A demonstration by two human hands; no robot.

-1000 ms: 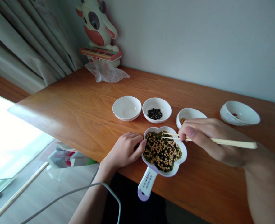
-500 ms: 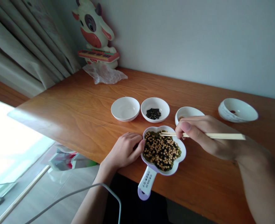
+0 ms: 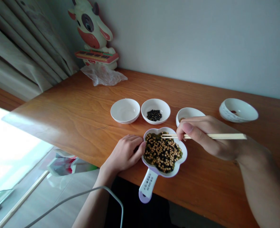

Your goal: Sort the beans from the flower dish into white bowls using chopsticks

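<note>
A flower-shaped white dish with a lilac edge and handle (image 3: 183,155) sits at the table's front edge. Mixed beans (image 3: 163,151), tan, black and green, fill it. My left hand (image 3: 127,151) rests on the table at the dish's left side, fingers curled, with its thumb on the rim. In my right hand (image 3: 202,134) is a pair of wooden chopsticks (image 3: 225,136), tips close together over the upper part of the beans. Whether a bean is pinched between them is too small to tell. Behind, a white bowl (image 3: 165,109) contains black beans.
To its left stands an empty white bowl (image 3: 125,110). Another white bowl (image 3: 192,111), partly hidden by my right hand, contains something tan. A patterned bowl (image 3: 241,110) at the right contains a few brown pieces. A plastic bag (image 3: 104,76) and cow toy keyboard (image 3: 97,56) are at the back left.
The whole view has shifted slightly, so everything appears a little farther left. The chopstick tips stay over the upper beans, and both hands keep their grip.
</note>
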